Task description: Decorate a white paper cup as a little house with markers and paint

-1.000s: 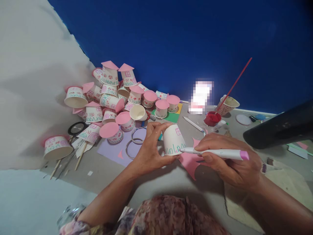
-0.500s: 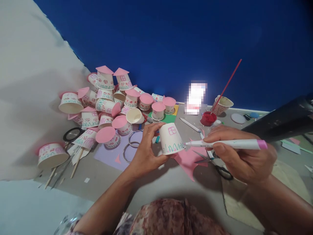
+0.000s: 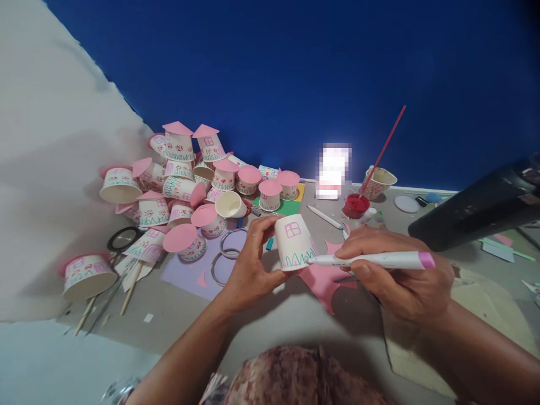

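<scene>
My left hand [image 3: 255,267] is closed around the left side of a white paper cup [image 3: 294,242], which is held upside down above the table. A pink window and green grass strokes are drawn on the cup's side. Between the fingers of my right hand [image 3: 400,275] is a white marker pen [image 3: 386,260] with a pink end. Its tip meets the cup near the lower right, at the grass strokes. Pink cut paper [image 3: 323,284] lies below and behind the cup, partly hidden by my right hand.
Several decorated paper cups with pink cone roofs [image 3: 181,239] are piled at the left. A red paint pot [image 3: 355,206] holding a thin stick, a patterned cup [image 3: 378,183] and a bright phone [image 3: 333,171] stand at the back. A black cylinder [image 3: 476,202] juts in from the right.
My right hand and the marker pen have moved left, bringing the tip onto the cup's grass strokes. The cup has turned slightly in my left hand.
</scene>
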A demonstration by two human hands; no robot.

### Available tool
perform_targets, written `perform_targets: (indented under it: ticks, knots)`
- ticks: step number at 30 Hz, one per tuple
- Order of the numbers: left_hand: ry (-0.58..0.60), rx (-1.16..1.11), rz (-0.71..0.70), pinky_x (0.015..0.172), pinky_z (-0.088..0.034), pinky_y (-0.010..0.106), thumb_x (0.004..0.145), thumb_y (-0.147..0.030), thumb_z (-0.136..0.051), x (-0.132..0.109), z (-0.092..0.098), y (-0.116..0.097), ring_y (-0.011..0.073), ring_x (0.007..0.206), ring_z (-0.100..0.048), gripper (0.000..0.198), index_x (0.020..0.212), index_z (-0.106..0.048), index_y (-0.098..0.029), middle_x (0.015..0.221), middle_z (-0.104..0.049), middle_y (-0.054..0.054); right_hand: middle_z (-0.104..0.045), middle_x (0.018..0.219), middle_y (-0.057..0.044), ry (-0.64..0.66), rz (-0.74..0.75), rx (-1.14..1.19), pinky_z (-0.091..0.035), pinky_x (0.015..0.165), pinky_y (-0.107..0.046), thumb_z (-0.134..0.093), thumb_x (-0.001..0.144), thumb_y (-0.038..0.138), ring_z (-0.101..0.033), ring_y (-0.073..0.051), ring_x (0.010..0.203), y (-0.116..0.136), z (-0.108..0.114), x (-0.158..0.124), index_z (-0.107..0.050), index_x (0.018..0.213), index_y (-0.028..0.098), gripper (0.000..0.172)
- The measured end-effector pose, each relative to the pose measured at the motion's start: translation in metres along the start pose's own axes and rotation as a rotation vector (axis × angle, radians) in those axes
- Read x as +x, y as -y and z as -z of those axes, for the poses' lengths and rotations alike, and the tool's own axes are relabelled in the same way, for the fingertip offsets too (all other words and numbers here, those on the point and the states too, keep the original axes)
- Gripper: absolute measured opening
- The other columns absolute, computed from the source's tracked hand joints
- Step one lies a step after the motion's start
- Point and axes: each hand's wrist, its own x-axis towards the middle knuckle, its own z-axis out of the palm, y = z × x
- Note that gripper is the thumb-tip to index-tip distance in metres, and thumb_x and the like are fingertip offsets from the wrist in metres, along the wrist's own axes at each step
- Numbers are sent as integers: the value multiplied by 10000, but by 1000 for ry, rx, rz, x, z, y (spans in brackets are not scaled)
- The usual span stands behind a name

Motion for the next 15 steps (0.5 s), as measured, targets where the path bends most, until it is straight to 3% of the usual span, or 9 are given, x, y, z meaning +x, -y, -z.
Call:
perform_targets:
  ticks: [5,11,15]
  knots:
    - [3,2,14,1222,-458,460,761,-240,-940,0,0,-1,295,1397,-576,820,1461,-521,-327,1479,-523,89,-776,741,4,13,-24,-8,-593,606,-318,-607,998,77,-750,-193,674,-1,0,0,-735,1085,251,233]
    - [3,-51,33,1243,-444,495,764,-202,-922,0,0,2,315,1433,-557,814,1462,-517,-310,1510,-526,105,-775,815,-28,-133,-72,23,-568,570,-349,-605,1014,135,-703,-197,636,-3,3,-1,-767,1077,267,218]
    - [-9,-56,31,1248,-448,496,750,-213,-941,0,-1,3,312,1430,-559,834,1465,-524,-315,1498,-542,101,-799,833,-33,-107,-70,-2,-592,591,-330,-622,1005,132,-745,-198,685,-3,3,0,-770,1055,260,202]
